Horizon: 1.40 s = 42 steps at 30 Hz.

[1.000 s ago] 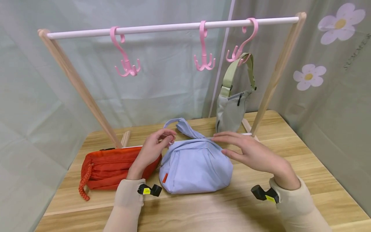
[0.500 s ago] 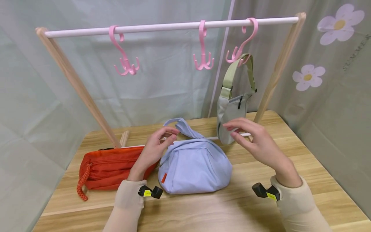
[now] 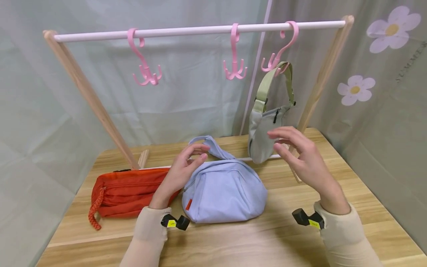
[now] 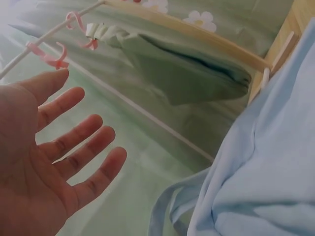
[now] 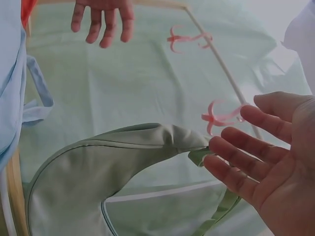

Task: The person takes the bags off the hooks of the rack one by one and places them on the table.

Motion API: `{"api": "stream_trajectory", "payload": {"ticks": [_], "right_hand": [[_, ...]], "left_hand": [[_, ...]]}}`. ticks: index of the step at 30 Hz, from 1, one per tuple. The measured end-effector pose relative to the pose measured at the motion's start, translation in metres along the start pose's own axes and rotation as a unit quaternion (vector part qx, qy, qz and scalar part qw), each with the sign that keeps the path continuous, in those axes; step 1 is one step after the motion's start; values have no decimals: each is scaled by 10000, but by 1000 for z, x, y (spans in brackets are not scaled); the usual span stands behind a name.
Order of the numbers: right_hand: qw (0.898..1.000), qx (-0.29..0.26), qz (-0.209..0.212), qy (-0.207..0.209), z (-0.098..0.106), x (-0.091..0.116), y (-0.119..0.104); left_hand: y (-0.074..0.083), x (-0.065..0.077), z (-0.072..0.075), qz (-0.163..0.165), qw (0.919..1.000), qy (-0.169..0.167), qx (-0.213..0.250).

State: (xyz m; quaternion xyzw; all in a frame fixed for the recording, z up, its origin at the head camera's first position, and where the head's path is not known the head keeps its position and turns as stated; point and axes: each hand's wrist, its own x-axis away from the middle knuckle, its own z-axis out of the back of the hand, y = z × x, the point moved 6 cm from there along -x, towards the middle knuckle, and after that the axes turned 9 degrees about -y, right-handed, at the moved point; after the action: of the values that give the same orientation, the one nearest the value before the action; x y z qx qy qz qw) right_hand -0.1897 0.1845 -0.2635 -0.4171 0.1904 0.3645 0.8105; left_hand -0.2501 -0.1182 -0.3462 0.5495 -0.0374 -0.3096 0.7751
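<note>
A light blue bag [image 3: 227, 193] sits on the table, its strap [image 3: 217, 148] standing up behind it. My left hand [image 3: 185, 167] hovers by the bag's upper left side, fingers loosely bent and holding nothing. My right hand [image 3: 301, 157] is raised in front of a grey-green bag [image 3: 263, 133], also with nothing in it. In the right wrist view its fingers [image 5: 236, 157] are spread and relaxed; whether they touch the bag I cannot tell. By its green strap [image 3: 265, 87] the grey-green bag hangs from the rightmost pink hook [image 3: 275, 63].
Two more pink hooks, one at left [image 3: 146, 72] and one in the middle [image 3: 235, 66], hang from the white rail [image 3: 186, 32] of a wooden-legged rack. A red bag [image 3: 130, 193] with a braided cord lies left of the blue one. Curtains surround the wooden table [image 3: 233, 244].
My right hand has left the blue bag's right side and moved up and right, before the hanging bag. The left hand has shifted slightly right, its fingers loosening. The hanging bag has swung slightly.
</note>
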Motion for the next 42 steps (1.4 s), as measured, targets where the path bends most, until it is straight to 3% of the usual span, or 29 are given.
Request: {"api": "stream_trajectory", "payload": {"ticks": [9,15,22,29,34,42], "right_hand": [[9996,-144,10,222,6,-1,1],[9984,-29,-30,558,29,-10,2],[9908,288,95,1320,77,-49,-10],[9785,1042,187,1770,123,-98,-15],[9729,1662,-27,1605,134,-126,-10],[9698,2074,68,1280,129,-142,-11]], "left_hand": [[15,0,-2,-71,9999,-132,-22],[30,-15,-9,-327,9988,-349,-33],[63,-46,-15,-782,9948,-533,-378],[86,-77,-23,-880,9920,-599,-686],[93,-95,-24,-902,9935,-402,-574],[93,-109,-30,-835,9955,-234,-388]]}}
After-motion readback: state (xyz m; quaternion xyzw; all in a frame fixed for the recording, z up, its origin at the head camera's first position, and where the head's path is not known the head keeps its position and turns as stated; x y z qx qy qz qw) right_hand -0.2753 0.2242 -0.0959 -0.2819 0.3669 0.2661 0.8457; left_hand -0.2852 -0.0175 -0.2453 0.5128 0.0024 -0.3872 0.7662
